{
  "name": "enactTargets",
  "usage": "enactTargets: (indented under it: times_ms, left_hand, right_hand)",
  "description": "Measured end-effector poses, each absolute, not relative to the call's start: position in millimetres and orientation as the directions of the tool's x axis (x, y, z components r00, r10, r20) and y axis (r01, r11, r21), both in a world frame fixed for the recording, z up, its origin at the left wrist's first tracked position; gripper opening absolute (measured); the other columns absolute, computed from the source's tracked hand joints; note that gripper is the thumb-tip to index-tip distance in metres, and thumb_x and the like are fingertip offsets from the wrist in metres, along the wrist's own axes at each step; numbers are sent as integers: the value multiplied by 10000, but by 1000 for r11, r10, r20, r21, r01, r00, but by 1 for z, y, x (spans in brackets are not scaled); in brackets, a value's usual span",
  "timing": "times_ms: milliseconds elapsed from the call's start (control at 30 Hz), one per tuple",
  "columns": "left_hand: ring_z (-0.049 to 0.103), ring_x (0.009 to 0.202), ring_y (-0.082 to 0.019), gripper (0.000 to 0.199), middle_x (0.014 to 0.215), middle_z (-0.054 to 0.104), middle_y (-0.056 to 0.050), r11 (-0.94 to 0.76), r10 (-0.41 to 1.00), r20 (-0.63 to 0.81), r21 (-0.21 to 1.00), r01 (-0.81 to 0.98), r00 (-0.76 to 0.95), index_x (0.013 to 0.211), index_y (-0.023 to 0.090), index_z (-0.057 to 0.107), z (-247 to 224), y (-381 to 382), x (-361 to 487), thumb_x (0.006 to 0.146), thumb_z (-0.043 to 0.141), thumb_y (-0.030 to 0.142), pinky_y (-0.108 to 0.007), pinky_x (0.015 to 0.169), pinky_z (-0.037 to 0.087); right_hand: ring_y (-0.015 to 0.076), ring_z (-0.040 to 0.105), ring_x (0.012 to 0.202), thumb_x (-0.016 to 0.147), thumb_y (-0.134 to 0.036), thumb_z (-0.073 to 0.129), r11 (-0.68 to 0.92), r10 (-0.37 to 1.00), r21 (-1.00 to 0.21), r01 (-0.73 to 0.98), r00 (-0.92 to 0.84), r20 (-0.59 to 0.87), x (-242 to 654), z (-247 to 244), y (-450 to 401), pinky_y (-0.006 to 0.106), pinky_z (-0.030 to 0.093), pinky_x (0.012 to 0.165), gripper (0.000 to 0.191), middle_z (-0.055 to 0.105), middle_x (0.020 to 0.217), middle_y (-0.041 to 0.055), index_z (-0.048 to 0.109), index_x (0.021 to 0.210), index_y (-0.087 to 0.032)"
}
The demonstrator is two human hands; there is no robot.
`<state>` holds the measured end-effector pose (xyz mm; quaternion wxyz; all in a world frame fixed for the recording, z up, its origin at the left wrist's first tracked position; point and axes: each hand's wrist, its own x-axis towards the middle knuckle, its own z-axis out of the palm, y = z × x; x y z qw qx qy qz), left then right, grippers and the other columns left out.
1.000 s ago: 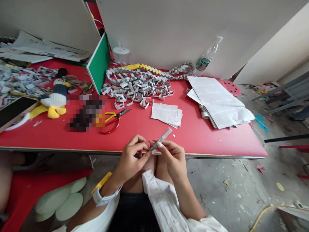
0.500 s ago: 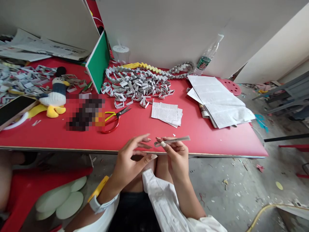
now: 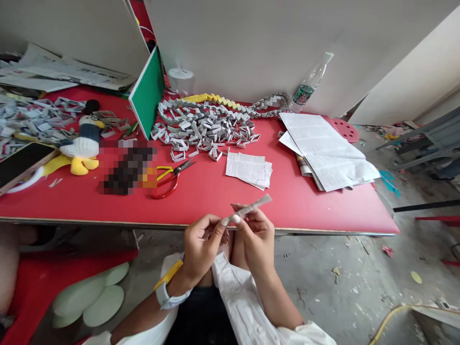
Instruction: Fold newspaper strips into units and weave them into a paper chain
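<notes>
Above the table's front edge, a narrow folded paper strip is pinched between both of my hands. My right hand grips its middle with thumb and fingers, and the free end points up to the right. At the strip's lower left end, my left hand presses thumb against fingers; part of that end is hidden. Beyond my hands lie flat paper pieces with print on them. Behind these is a heap of folded paper links, with a woven paper chain along its back.
Red-and-yellow-handled scissors lie open on the red table. A plush bird and a phone are at left. A green board stands upright. Paper sheets and a plastic bottle are at right.
My left hand, with fingers spread before, has moved right and closed on the strip's left end. The strip has tilted, its free end higher and further left.
</notes>
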<state>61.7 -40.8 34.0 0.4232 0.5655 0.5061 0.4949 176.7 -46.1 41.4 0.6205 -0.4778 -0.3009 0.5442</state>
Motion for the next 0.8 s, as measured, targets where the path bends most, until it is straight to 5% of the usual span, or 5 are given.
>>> enactTargets:
  times_ms: [233, 400, 533, 700, 800]
  left_hand:
    - [568, 602, -94, 208, 669, 585, 5, -191, 981, 177, 946, 263, 78, 783, 158, 635, 22, -39, 51, 915, 550, 295, -196, 581, 473]
    - [573, 735, -102, 418, 870, 568, -15, -397, 905, 305, 855, 333, 297, 1249, 223, 579, 32, -22, 30, 840, 659, 245, -205, 660, 504]
    - [591, 748, -90, 251, 837, 581, -14, -449, 865, 347, 858, 250, 363, 1113, 226, 657, 30, -20, 24, 895, 563, 144, -177, 652, 496]
    - [625, 714, -92, 376, 833, 620, -8, -578, 735, 427, 801, 158, 527, 1208, 228, 605, 25, -26, 20, 842, 657, 158, -182, 670, 537]
    - [676, 999, -140, 544, 1077, 698, -67, -682, 608, 424, 711, 169, 671, 1401, 243, 455, 29, -26, 15, 894, 516, 55, -240, 892, 550]
  right_hand:
    - [186, 658, 871, 880, -288, 622, -68, 994, -976, -206, 66, -83, 188, 41, -41, 304, 502, 816, 136, 731, 933, 38, 724, 952, -235]
    - [164, 626, 760, 902, -229, 558, 42, 888, -978, 205, -455, -58, 217, 50, -32, 268, 468, 709, 175, 697, 849, 25, 733, 911, -228]
    - [163, 640, 796, 875, -309, 613, -161, 890, -985, 60, -423, -171, 224, 50, -29, 271, 485, 735, 157, 700, 840, 27, 722, 890, -197]
    - [121, 592, 660, 773, -375, 736, -252, 963, -939, -234, -155, -219, 219, 43, -24, 245, 476, 667, 212, 643, 674, -16, 659, 728, -183]
    - [121, 616, 699, 776, -361, 742, -225, 974, -933, -280, -81, -211, 214, 43, -24, 242, 486, 704, 201, 652, 697, -16, 651, 725, -189]
